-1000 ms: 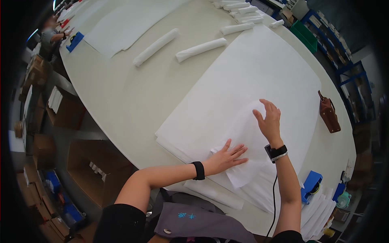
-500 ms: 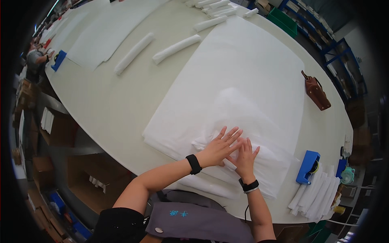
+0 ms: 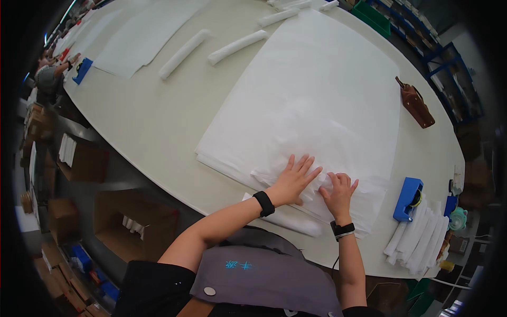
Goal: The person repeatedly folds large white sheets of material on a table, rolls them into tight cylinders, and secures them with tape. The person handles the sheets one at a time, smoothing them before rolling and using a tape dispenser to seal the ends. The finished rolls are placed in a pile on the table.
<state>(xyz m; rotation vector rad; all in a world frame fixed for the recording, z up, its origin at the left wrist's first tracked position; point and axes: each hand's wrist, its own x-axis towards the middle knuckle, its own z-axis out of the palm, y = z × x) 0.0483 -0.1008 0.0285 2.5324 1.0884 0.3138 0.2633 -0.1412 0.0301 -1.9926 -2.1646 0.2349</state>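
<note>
The left hand (image 3: 293, 180) lies palm down with its fingers spread, pressing on a wrinkled white sheet (image 3: 351, 153) and gripping nothing. Just beside it, the right hand (image 3: 339, 194) touches the same sheet with its fingers bent and its thumb set apart from them; a crumpled bit of the sheet shows between thumb and forefinger, but I cannot tell whether it is pinched. Each wrist wears a black band, the left one (image 3: 264, 203) plain, the right one (image 3: 342, 230) with a pale strip beside it. The wrinkled sheet lies on a broad stack of white sheets (image 3: 327, 68), whose layered edges show at its left corner, flat on the pale worktop (image 3: 153, 116). Between the stack and the person's body lies a white roll (image 3: 298, 220). To the right stand a blue tape dispenser (image 3: 406, 199) and, touching it or nearly so, a pile of white rolls (image 3: 420, 238); farther up that side rests a brown pouch (image 3: 417, 104). Left of the stack, two more rolls (image 3: 185, 54) lie apart from each other, with flat white sheeting (image 3: 150, 39) beyond them and a second blue dispenser (image 3: 82, 71) near the worktop's far left edge. Below that edge, an open cardboard box (image 3: 113, 224) holds white pieces.
</note>
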